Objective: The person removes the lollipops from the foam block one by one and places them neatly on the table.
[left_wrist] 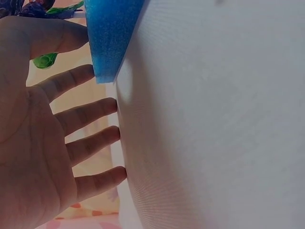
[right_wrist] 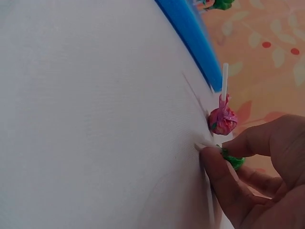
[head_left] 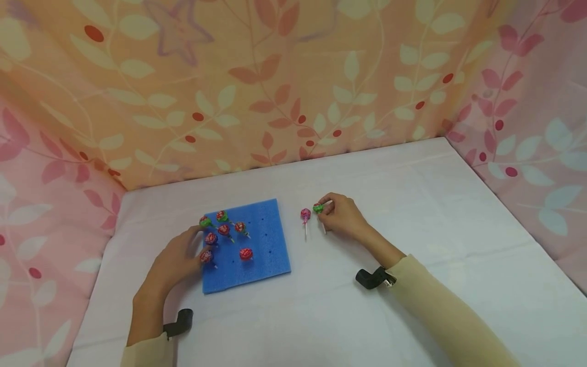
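Note:
My right hand (head_left: 344, 216) pinches a green-wrapped lollipop (head_left: 318, 208) between thumb and fingers. In the right wrist view, the end of its white stick pokes out past the fingertips. Just left of this hand, a pink-wrapped lollipop (head_left: 305, 214) lies on the table with its stick toward me. A blue foam board (head_left: 257, 275) holds several lollipops standing upright, most along its left side, with one red lollipop (head_left: 246, 254) nearer the middle. My left hand (head_left: 176, 260) has its fingers spread, and its thumb and index fingertip touch the board's edge (left_wrist: 107, 57).
Small dark holes (head_left: 266, 235) dot the right part of the board. A white cloth (head_left: 330, 306) covers the table. Floral curtains (head_left: 284, 92) hang behind the table and along both sides. Each wrist wears a black camera mount (head_left: 371, 278).

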`<action>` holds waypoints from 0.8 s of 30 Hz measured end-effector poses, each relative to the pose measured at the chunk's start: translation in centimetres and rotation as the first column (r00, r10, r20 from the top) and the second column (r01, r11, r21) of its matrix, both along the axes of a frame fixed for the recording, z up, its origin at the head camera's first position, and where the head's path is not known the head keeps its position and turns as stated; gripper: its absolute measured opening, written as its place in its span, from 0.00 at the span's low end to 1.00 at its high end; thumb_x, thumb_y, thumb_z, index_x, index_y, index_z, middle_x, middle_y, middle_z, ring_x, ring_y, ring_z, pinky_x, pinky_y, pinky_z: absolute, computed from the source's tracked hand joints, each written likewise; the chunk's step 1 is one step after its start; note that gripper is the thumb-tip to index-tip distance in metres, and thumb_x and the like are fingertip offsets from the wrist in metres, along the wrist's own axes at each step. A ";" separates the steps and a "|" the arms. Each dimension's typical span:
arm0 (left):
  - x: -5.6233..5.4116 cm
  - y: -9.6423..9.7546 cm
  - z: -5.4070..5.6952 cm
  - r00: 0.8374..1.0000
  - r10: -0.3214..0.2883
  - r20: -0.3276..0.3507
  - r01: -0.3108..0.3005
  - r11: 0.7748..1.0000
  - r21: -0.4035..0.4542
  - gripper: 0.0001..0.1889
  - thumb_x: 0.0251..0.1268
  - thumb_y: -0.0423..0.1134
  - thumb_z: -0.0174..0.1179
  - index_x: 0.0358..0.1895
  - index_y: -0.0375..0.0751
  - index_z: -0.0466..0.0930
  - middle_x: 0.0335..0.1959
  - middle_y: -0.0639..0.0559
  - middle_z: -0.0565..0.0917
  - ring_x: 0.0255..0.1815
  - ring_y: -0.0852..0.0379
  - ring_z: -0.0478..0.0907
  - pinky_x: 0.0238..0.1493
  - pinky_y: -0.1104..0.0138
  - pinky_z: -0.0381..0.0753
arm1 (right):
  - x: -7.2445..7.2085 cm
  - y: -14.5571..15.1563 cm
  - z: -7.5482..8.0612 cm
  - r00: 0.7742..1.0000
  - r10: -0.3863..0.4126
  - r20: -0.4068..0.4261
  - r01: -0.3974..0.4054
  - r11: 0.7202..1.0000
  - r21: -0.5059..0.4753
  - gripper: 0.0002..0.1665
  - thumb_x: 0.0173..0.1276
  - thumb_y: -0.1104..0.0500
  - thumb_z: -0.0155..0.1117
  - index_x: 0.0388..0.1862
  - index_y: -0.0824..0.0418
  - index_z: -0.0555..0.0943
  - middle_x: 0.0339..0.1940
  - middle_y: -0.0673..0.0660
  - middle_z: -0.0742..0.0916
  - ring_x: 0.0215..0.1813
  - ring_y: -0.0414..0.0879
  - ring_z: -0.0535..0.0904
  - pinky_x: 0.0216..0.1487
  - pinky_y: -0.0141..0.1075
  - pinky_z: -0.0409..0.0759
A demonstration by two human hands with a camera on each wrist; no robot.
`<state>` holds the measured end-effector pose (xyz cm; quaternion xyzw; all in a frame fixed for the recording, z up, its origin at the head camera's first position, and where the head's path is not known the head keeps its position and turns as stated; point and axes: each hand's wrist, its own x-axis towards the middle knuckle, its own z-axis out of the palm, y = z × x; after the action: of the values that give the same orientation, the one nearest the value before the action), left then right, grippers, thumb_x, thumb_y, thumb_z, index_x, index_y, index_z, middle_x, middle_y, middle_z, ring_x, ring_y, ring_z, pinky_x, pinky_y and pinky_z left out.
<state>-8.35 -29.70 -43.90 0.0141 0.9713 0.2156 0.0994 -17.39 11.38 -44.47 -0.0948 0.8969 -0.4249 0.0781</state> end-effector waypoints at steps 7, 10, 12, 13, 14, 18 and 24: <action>-0.2 -0.1 -0.1 1.000 0.004 0.023 -0.004 1.000 0.002 0.38 0.71 0.48 0.62 0.80 0.43 0.62 0.78 0.32 0.71 0.80 0.26 0.65 0.75 0.27 0.65 | -0.3 -0.2 0.0 1.000 0.001 0.018 -0.002 1.000 0.025 0.19 0.66 0.62 0.69 0.56 0.65 0.83 0.34 0.58 0.92 0.24 0.38 0.84 0.32 0.30 0.81; -0.2 -0.1 -0.1 1.000 0.004 0.026 -0.004 1.000 -0.004 0.37 0.72 0.49 0.61 0.81 0.43 0.61 0.78 0.31 0.70 0.80 0.25 0.64 0.75 0.27 0.64 | -0.1 -0.3 0.0 1.000 -0.007 0.019 0.007 1.000 0.028 0.19 0.67 0.62 0.70 0.56 0.64 0.83 0.34 0.58 0.93 0.24 0.39 0.84 0.30 0.31 0.81; -0.2 -0.1 -0.1 1.000 0.004 0.026 -0.003 1.000 -0.006 0.37 0.72 0.49 0.60 0.81 0.43 0.61 0.79 0.32 0.70 0.80 0.25 0.64 0.75 0.27 0.64 | 0.0 -0.3 0.1 1.000 -0.008 0.015 0.007 0.999 0.038 0.19 0.67 0.62 0.70 0.56 0.64 0.83 0.35 0.58 0.92 0.24 0.39 0.84 0.30 0.31 0.81; -0.2 -0.1 -0.1 1.000 0.004 0.028 -0.004 1.000 -0.007 0.37 0.72 0.49 0.60 0.81 0.43 0.61 0.79 0.32 0.70 0.80 0.25 0.63 0.75 0.27 0.64 | 0.1 -0.3 0.1 1.000 -0.006 0.011 0.005 0.999 0.046 0.19 0.67 0.61 0.71 0.56 0.64 0.84 0.34 0.58 0.92 0.25 0.40 0.84 0.30 0.31 0.80; -0.2 -0.1 -0.2 1.000 0.007 0.030 -0.007 1.000 -0.006 0.37 0.72 0.48 0.60 0.81 0.43 0.61 0.79 0.32 0.70 0.80 0.25 0.63 0.75 0.27 0.64 | 0.1 -0.3 0.1 1.000 -0.002 0.009 0.001 0.999 0.053 0.19 0.67 0.61 0.71 0.56 0.64 0.84 0.34 0.58 0.92 0.25 0.40 0.84 0.30 0.31 0.80; 0.0 -0.2 -0.3 0.999 0.018 0.048 -0.018 1.000 0.001 0.38 0.71 0.48 0.61 0.81 0.44 0.60 0.80 0.32 0.69 0.81 0.25 0.62 0.76 0.26 0.63 | 0.3 -0.3 0.1 1.000 0.008 0.011 -0.009 0.998 0.070 0.19 0.68 0.60 0.71 0.56 0.64 0.83 0.34 0.57 0.91 0.27 0.41 0.83 0.31 0.31 0.79; -0.1 -0.3 0.0 1.000 0.011 0.028 -0.011 1.000 -0.003 0.36 0.73 0.49 0.60 0.81 0.44 0.61 0.80 0.33 0.69 0.81 0.26 0.63 0.76 0.27 0.63 | 0.9 -0.4 0.4 0.999 0.014 -0.038 -0.010 0.995 0.098 0.20 0.70 0.57 0.70 0.58 0.64 0.83 0.37 0.57 0.91 0.34 0.45 0.84 0.35 0.33 0.80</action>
<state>-8.40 -29.98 -43.94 0.0056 0.9701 0.2151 0.1120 -16.54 10.96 -44.04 -0.1044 0.9173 -0.3783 0.0678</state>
